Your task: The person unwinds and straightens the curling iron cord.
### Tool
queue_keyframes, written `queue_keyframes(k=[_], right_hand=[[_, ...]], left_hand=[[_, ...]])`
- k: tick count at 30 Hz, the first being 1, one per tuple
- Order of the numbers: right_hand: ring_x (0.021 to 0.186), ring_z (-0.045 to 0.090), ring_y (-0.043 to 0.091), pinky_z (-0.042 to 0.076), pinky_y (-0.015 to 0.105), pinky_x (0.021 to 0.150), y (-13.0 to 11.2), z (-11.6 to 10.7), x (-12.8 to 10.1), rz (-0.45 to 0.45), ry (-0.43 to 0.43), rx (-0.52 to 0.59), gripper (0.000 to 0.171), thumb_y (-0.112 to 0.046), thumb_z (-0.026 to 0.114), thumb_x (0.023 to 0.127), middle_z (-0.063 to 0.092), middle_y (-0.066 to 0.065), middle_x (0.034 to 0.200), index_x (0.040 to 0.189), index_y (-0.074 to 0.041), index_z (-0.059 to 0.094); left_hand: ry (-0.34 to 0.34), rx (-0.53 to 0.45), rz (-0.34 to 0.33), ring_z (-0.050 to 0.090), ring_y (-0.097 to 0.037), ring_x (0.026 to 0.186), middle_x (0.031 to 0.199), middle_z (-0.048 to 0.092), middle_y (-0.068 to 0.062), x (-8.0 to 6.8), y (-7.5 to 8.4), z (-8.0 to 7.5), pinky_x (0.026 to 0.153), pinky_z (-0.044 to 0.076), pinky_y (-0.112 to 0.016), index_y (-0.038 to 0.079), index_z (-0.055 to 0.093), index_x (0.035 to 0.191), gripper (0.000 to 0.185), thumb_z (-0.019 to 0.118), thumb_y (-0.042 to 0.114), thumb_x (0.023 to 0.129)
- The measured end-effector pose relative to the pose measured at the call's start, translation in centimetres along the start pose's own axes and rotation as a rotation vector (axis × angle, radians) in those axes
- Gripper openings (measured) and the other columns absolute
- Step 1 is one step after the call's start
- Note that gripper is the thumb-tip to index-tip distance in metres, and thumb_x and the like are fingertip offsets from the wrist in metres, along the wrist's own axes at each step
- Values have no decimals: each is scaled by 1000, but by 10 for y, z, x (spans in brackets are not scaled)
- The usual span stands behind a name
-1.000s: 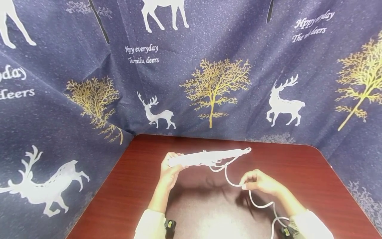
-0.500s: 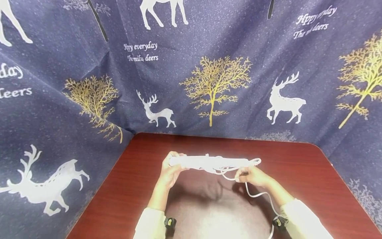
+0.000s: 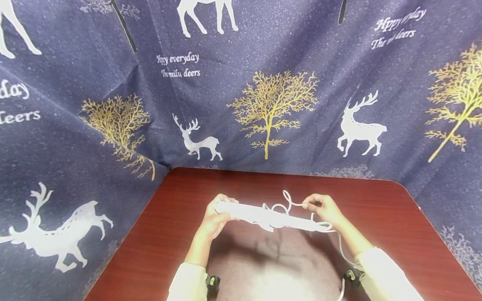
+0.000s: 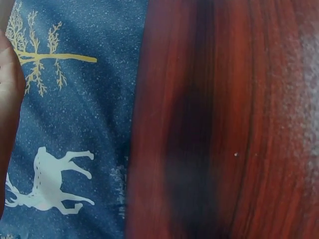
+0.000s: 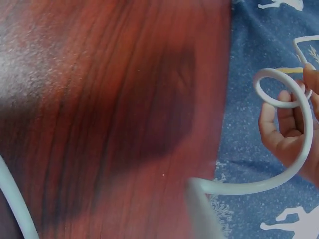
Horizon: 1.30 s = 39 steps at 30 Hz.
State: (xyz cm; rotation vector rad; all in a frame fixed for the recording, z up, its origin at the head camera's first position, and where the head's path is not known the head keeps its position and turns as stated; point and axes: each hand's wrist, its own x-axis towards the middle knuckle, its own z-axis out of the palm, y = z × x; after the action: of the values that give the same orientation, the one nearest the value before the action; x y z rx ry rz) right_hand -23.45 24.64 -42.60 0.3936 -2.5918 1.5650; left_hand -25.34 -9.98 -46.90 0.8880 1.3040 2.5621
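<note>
A long white bar-shaped device (image 3: 250,212) is held above the table, too overexposed to show its kind. My left hand (image 3: 214,218) grips its left end, thumb on the near side. From its right end comes a white cord (image 3: 340,246), with several loops around and above the bar. My right hand (image 3: 326,209), beyond the bar's right part, pinches a stretch of this cord between thumb and fingers. In the right wrist view, the cord (image 5: 306,134) curls in front of the right hand (image 5: 289,149). Only a sliver of the left hand (image 4: 9,84) enters the left wrist view.
A reddish-brown wooden table (image 3: 150,246) lies below, with a bright glare near its front. Dark blue cloth (image 3: 241,58) printed with deer and trees hangs behind and at the sides. Black wrist cameras (image 3: 213,282) sit on both cuffs.
My right hand moved in toward the bar, then up behind it, drawing the cord over the top. The bar's right end dipped toward me. My left hand kept its grip.
</note>
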Motion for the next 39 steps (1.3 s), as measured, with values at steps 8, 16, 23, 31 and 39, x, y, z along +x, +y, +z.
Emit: queue_keyframes(k=[8,16,23,31,39], right_hand=[[70,59,22,45,23,62,3,-4,4,-23,143,-4,9,1,64,83,64,21,80,89,7,64],[70,58,15,48,21,62,6,-12,12,-68,207,100,13,-2,65,84,63,20,79,92,8,63],[71,62,16,53,31,66,14,-27,10,-181,58,270,12,3,62,85,65,1,78,92,12,59],[72,63,17,53,29,65,9,-40,-3,-279,-65,285,8,12,58,83,65,2,80,90,9,59],[74,60,15,49,25,65,16,-46,-15,-377,-198,254,20,18,57,80,65,2,83,91,3,62]], left_hand=[[20,111,-74,60,-23,86,101,60,-12,-6,1,3,68,54,-44,8,51,91,43,50,-29,68],[-29,154,-77,61,-21,83,99,61,-11,-8,-3,3,66,54,-36,5,50,90,37,57,-24,69],[97,158,-55,60,-24,89,101,59,-13,-10,-3,-8,68,52,-50,8,50,91,42,56,-26,67],[178,197,-60,59,-22,89,100,59,-11,-12,-2,-16,69,54,-37,7,49,89,43,55,-30,66],[309,235,-48,60,-21,84,98,59,-13,-14,-2,-21,68,53,-30,5,49,86,44,58,-31,63]])
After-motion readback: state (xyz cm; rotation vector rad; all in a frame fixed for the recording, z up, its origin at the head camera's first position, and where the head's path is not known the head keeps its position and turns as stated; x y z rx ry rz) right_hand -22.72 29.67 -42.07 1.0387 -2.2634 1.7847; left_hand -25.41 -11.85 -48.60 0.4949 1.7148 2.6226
